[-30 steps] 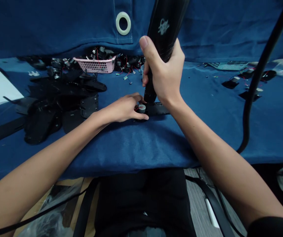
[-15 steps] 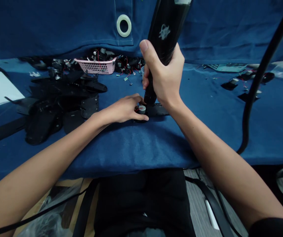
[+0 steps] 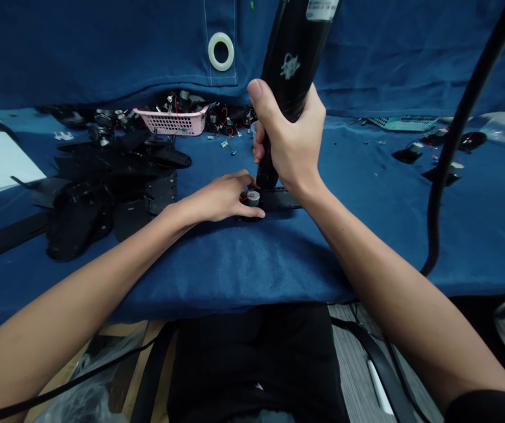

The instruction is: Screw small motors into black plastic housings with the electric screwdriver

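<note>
My right hand [image 3: 294, 138] is wrapped round the thick black handle of a tool that looks like an electric screwdriver [image 3: 294, 64], with a white label near its top. It stands tilted, its lower end down at a flat black plastic part [image 3: 281, 198] on the blue cloth. Beside that end, my left hand [image 3: 230, 197] curls thumb and fingers round a small grey round motor [image 3: 253, 198] with a red wire, seated on the black part. The tool's very tip cannot be made out.
Black plastic shells [image 3: 84, 200] lie heaped at the left, near white paper [image 3: 0, 164]. A pink basket [image 3: 175, 122] with wired parts stands at the back. Further right are a teal basket [image 3: 404, 123], several small parts and a thick black cable [image 3: 455, 135].
The view has shifted slightly, so the scene sits a little lower. Both hands keep their holds, and the tool stays at the black part.
</note>
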{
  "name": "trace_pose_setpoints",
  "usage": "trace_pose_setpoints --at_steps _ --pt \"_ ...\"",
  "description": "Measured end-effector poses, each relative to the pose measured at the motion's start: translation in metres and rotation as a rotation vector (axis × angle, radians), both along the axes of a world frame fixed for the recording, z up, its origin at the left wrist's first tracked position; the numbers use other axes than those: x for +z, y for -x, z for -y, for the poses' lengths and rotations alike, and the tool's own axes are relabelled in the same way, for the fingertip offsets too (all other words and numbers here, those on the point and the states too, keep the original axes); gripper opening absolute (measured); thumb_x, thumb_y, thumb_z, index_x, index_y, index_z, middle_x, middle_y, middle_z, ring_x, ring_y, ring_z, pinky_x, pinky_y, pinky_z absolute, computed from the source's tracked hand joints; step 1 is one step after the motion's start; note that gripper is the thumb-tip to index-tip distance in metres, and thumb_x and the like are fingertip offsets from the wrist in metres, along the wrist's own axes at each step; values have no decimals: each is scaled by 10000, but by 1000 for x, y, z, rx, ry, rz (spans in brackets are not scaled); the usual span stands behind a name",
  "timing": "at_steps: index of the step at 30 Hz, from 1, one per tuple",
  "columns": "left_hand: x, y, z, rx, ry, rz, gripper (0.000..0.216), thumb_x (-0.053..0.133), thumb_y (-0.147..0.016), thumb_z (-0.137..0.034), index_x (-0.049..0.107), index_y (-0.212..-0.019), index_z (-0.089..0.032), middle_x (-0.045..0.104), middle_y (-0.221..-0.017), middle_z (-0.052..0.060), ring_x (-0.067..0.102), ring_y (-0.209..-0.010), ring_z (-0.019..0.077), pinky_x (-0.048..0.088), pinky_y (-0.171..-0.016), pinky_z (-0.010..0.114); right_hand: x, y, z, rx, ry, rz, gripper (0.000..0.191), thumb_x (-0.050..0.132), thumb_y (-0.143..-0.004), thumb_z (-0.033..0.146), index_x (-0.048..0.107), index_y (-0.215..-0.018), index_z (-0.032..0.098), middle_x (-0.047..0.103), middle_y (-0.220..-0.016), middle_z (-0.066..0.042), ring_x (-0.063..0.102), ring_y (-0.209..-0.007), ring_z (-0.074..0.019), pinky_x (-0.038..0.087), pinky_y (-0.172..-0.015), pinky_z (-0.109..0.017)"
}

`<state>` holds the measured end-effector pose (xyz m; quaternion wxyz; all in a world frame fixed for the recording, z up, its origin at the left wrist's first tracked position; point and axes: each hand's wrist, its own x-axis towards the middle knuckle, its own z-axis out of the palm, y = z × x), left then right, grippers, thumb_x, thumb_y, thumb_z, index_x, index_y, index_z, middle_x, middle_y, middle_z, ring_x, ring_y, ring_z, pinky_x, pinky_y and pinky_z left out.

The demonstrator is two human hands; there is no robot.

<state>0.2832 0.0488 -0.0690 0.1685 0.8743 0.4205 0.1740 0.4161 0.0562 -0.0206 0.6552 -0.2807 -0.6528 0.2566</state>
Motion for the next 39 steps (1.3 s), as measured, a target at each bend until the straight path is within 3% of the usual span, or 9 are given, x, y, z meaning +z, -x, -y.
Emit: trace_pose_setpoints --at_steps 8,16,24,28,33,39 --pt "0 1 0 -3 9 5 521 701 -751 -557 557 -1052 -156 601 -998 52 574 -806 180 402 -704 273 0 1 -2 -6 -26 -39 267 607 -885 383 397 -784 252 454 -525 72 451 -366 -81 389 -379 -229" --pt "3 -1 1 17 18 -11 514 700 -745 -554 562 -1029 -149 605 -962 54 574 -795 189 395 -682 282 0 -1 1 59 -9 -78 273 621 -873 405 415 -778 253 460 -516 80 455 -364 -100 387 -359 -242" --pt "2 -1 -1 12 16 -19 534 698 -744 -566 541 -1055 -161 601 -1015 61 591 -834 207 413 -704 294 -2 -4 -2 60 51 -8 317 599 -853 513 441 -809 242 483 -547 99 485 -408 -46 405 -449 -179" --pt "-2 1 -3 -12 -17 -8 530 694 -738 -589 544 -1015 -163 598 -998 58 591 -858 219 428 -717 303 2 -20 -6 194 84 100 314 670 -798 498 511 -831 230 571 -621 74 573 -522 -72 480 -536 -195" --pt "-2 3 -1 -21 -11 4 529 668 -771 -577 548 -1085 -169 599 -1061 81 589 -902 235 454 -747 324 5 -48 -10 312 164 450 237 678 -812 407 623 -787 177 636 -728 -1 602 -695 -126 508 -629 -231" --pt "-2 2 0 -69 11 57 622 656 -805 -529 492 -1292 -179 560 -1294 110 562 -1101 267 442 -936 382 -3 -60 -18 324 270 721 296 679 -793 464 660 -765 170 605 -665 3 515 -530 -103 430 -429 -203"
